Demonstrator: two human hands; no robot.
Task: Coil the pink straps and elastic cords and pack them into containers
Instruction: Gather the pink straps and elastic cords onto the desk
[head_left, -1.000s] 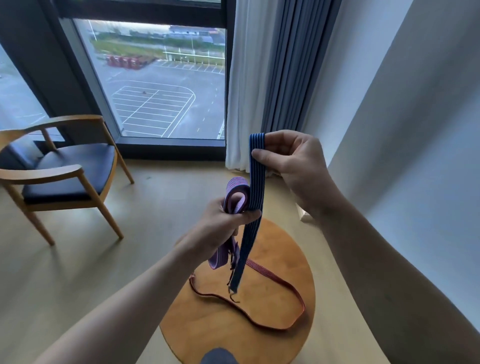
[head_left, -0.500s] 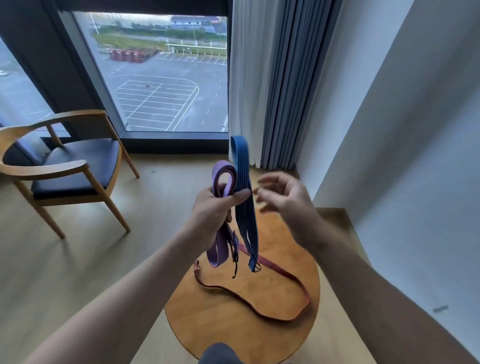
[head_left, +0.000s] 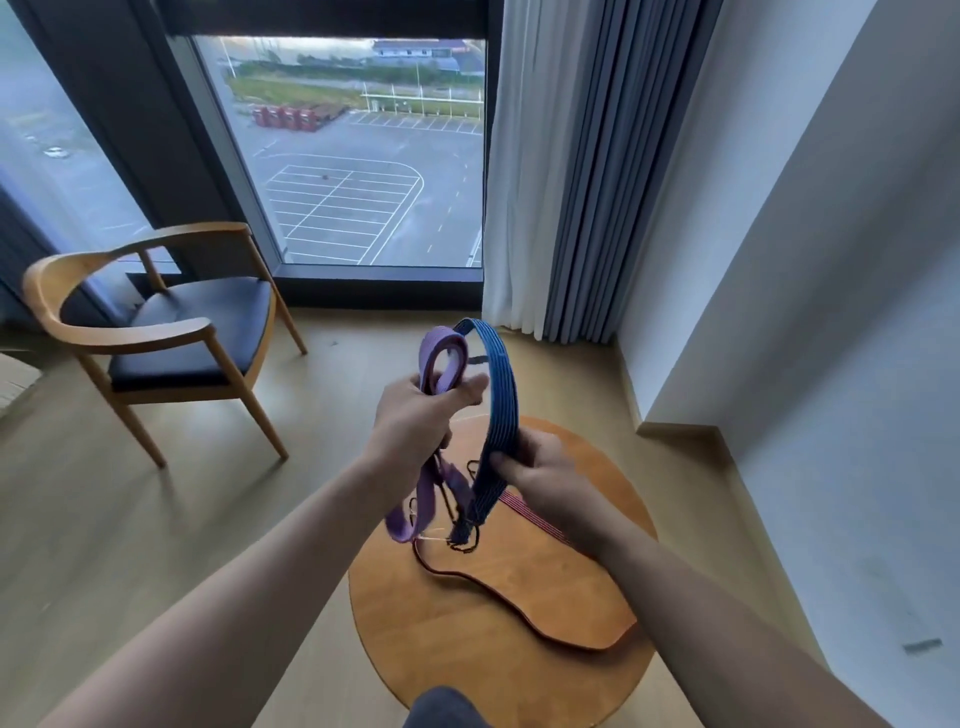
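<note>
The looped pink strap (head_left: 441, 348) is gripped in the left hand (head_left: 415, 415) above the table (head_left: 467, 649). The blue cord (head_left: 501, 395) is pinched by the right hand (head_left: 540, 467). A red cord (head_left: 519, 592) lies uncoiled across the table's middle. Nothing appears packed, and no container is seen.

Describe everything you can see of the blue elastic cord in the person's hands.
The blue flat elastic cord is a wide, woven-looking band with fine pale lines along its length. It arches up from behind the looped pink-purple fabric strap gripped in the left hand, then curves over and down to the right hand, whose fingers pinch it. Below, its strands hang loose, ending in dark hooks over the round wooden table; whether they touch it is unclear.
</note>
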